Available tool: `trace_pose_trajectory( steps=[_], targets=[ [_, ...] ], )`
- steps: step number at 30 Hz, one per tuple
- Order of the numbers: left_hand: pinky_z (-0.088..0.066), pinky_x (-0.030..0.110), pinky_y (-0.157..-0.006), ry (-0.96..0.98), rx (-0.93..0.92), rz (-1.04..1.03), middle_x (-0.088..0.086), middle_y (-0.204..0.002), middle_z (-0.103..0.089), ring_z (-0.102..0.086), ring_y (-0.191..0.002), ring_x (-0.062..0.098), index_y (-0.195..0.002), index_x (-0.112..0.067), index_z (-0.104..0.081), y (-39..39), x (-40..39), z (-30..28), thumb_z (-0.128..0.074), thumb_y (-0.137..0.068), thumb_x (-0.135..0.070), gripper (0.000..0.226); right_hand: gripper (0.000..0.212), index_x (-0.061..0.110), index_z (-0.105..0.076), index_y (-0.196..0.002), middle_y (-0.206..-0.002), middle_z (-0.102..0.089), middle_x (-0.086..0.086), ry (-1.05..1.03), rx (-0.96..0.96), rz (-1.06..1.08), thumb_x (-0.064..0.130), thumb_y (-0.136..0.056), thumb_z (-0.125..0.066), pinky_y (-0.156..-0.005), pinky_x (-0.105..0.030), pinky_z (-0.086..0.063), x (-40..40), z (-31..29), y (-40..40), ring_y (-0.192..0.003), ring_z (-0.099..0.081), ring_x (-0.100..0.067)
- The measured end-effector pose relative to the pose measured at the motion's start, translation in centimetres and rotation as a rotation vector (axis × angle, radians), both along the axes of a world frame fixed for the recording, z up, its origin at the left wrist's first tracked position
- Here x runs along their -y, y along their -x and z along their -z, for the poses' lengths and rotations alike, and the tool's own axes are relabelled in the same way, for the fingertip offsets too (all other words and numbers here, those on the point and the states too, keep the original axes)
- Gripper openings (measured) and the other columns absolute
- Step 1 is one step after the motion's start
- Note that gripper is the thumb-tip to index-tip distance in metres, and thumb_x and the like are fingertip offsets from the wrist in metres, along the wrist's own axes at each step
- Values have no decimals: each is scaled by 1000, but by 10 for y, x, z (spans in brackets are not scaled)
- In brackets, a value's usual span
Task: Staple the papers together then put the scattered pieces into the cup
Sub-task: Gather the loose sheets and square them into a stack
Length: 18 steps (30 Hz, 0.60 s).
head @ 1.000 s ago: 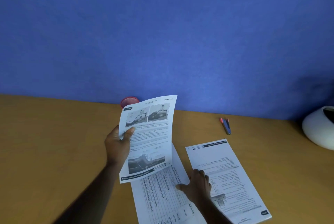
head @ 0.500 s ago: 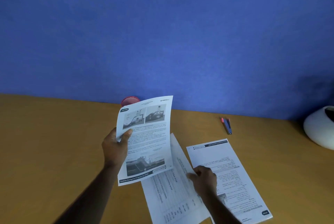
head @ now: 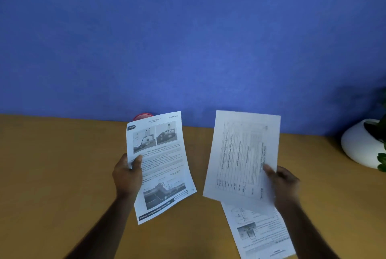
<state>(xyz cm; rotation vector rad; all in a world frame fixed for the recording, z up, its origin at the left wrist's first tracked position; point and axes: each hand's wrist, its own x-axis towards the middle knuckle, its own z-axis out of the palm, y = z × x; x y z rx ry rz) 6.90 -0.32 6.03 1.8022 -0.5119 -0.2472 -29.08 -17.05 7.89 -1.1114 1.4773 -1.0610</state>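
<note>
Above a wooden desk (head: 62,175) set against a blue wall (head: 188,39), a person holds one printed sheet in each hand. Left hand (head: 127,175) grips the left edge of the photo page (head: 160,166), thumb on its face; the page is raised off the desk, tilted, with two pictures across its top, text in the middle, a darker picture and a dark title band at the bottom. Right hand (head: 284,183) pinches the right edge of the table page (head: 242,154), also lifted, its ruled columns running sideways and blurred. A third page (head: 261,231) lies flat on the desk beneath the table page, at the lower right, partly covered by it. A white planter (head: 359,146) sits at the desk's far right edge, with dark leaves showing. Behind the photo page's top edge, only the red rim of a cup (head: 143,115) peeks out near the wall.
</note>
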Motion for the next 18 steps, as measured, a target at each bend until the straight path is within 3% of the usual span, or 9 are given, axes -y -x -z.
trace_pose_trajectory(
  steps=[2,7,10,14,18],
  targets=[
    [-54,39,-81,11,-61,21,9,-105,-73,-69,-93,31,-113,-6,-70,3,4,3,-67,-95,-11,19,13,4,-76,-91,-93,-78,-15,-18,119,-27,14,-83,-78,-91,-52,-56,2,-7,4,-94,-73,-38],
    [-57,48,-92,70,-357,162,6,-103,-76,-72,-99,31,-105,-15,-73,31,20,0,-70,-92,-6,16,20,-7,-71,-99,-100,-75,-22,-143,292,-258,9,-87,-72,-72,-43,-60,-8,-18,-16,-90,-74,-39],
    [-59,55,-89,66,-517,250,7,-98,-79,-74,-94,33,-103,-14,-75,54,29,-9,-69,-92,-6,15,21,-2,-73,-104,-109,-74,-20,-241,356,-321,10,-88,-70,-90,-55,-56,-12,-15,-34,-100,-71,-39],
    [-62,39,-68,46,-621,354,7,-91,-80,-76,-80,28,-99,-14,-76,73,34,-27,-67,-94,-8,12,28,-3,-69,-115,-120,-70,-22,-338,462,-366,9,-90,-68,-102,-58,-48,-16,-10,-49,-111,-67,-39],
    [-56,32,-61,70,-661,388,5,-92,-80,-75,-82,27,-99,-15,-75,72,33,-35,-61,-97,-9,15,28,-2,-67,-118,-120,-70,-19,-361,528,-361,6,-92,-64,-100,-50,-50,-20,-11,-51,-112,-67,-36]
  ],
)
